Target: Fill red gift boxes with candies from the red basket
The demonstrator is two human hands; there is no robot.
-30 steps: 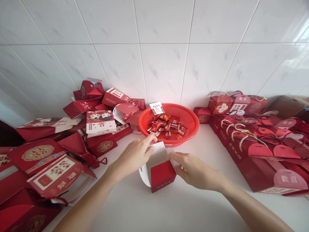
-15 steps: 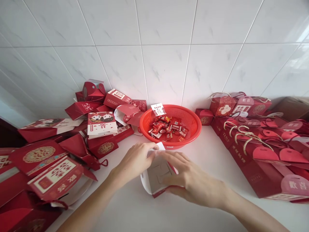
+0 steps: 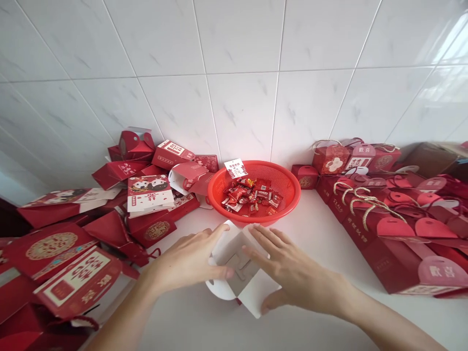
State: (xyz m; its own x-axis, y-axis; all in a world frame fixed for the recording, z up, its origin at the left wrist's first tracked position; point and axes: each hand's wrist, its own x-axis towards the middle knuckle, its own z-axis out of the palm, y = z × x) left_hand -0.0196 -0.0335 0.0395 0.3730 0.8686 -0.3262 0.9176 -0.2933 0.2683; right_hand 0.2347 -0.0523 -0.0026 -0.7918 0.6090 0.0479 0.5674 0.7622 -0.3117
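Both grips were spread wide: the left hand (image 3: 186,262) was at the left flap (image 3: 221,289) of a white-lined box (image 3: 238,268), the right hand (image 3: 294,274) at its right flap (image 3: 257,295). That box stood on the worktop (image 3: 193,324), out from the back edge, in front of a red basket (image 3: 287,187) of wrapped sweets (image 3: 252,194). Piled red boxes (image 3: 153,230) lay left of it, rowed red boxes (image 3: 387,263) right.

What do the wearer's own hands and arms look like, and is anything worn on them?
The left hand and right hand are bare, with no gloves and no rings visible. Both forearms are uncovered where they show: no sleeve, watch or bracelet in view.
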